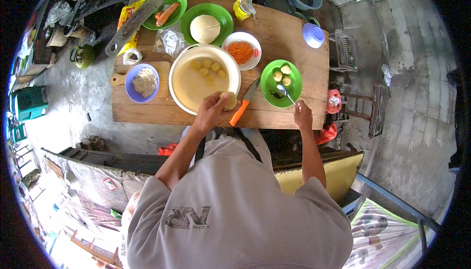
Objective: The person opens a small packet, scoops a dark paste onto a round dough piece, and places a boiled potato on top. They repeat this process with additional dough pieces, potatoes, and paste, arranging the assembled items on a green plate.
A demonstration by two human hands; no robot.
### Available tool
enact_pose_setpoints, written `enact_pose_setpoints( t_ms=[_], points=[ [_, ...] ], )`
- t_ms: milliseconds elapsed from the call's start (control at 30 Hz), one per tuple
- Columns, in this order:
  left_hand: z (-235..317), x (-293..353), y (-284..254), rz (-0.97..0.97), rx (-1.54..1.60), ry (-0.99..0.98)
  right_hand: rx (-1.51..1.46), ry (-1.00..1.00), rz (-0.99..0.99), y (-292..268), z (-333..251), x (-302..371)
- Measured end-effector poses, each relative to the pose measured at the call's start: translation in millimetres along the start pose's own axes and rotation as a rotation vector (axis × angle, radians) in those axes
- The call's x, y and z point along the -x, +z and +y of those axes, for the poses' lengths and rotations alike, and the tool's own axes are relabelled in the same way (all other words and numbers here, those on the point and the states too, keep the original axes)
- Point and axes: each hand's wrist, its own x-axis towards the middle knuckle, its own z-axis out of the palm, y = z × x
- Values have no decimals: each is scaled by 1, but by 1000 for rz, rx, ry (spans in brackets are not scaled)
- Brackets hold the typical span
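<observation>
My left hand grips a pale yellow round piece that looks like a peeled potato, at the near right rim of a large white basin. In the basin, several similar yellow pieces sit in cloudy liquid. Closed around a metal spoon, my right hand is at the near right of a green plate. The spoon's bowl is over that plate, beside some dark bits, and three pale round pieces lie farther back on it. An orange-handled knife rests between my hands.
On the wooden table stand a purple bowl of white crumbly food, a white bowl of orange shreds, a green plate with dough, and another with carrots. A long metal grater leans there. A blue bowl sits far right.
</observation>
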Motion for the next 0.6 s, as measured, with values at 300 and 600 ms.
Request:
enact_pose_setpoints(
  t_ms=[300, 600],
  points=[
    [-76, -29, 61, -53, -18, -137, -12, -435, 148, -50, 38, -22],
    [-115, -83, 86, 148, -138, -20, 238, -632, 34, -102, 11, -90]
  ],
)
